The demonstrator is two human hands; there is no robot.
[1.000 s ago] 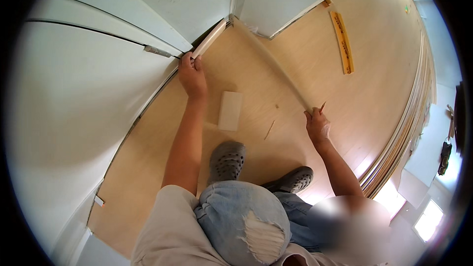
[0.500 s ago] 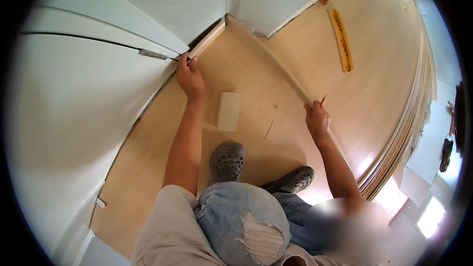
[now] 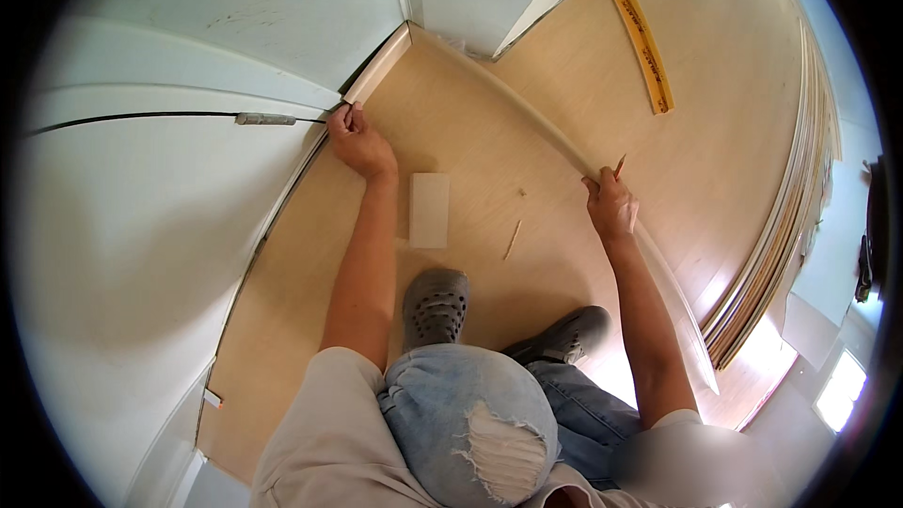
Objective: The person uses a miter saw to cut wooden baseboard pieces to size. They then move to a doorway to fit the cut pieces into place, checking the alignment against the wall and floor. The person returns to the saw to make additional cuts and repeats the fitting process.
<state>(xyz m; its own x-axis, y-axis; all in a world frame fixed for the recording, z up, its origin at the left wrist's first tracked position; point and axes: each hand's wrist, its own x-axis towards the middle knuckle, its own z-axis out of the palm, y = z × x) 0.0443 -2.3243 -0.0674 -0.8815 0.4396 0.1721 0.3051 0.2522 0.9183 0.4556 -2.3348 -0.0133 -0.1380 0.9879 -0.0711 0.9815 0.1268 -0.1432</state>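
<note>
My left hand [image 3: 360,143] is at the foot of the pale wall, its fingers pinched at the near end of a short wooden strip [image 3: 379,64]. That strip lies along the wall base up to the corner, with a thin dark gap behind it. My right hand [image 3: 613,204] is closed round a long, thin wooden trim strip [image 3: 513,105]. The long strip runs from the same corner, under my right hand, to beside my right forearm. A pencil [image 3: 620,166] sticks up from the fingers of my right hand.
A small flat wooden block [image 3: 429,211] and a thin sliver [image 3: 512,239] lie on the wood floor before my shoes [image 3: 436,309]. Farther right are a yellow printed strip [image 3: 644,55] and a stack of long boards [image 3: 785,226]. A cylindrical grey fitting [image 3: 265,119] sits on the left panel.
The view has shifted slightly. The short strip sits closer to the wall, and the dark gap behind it looks narrower. More of the long strip's near end shows beside my right forearm.
</note>
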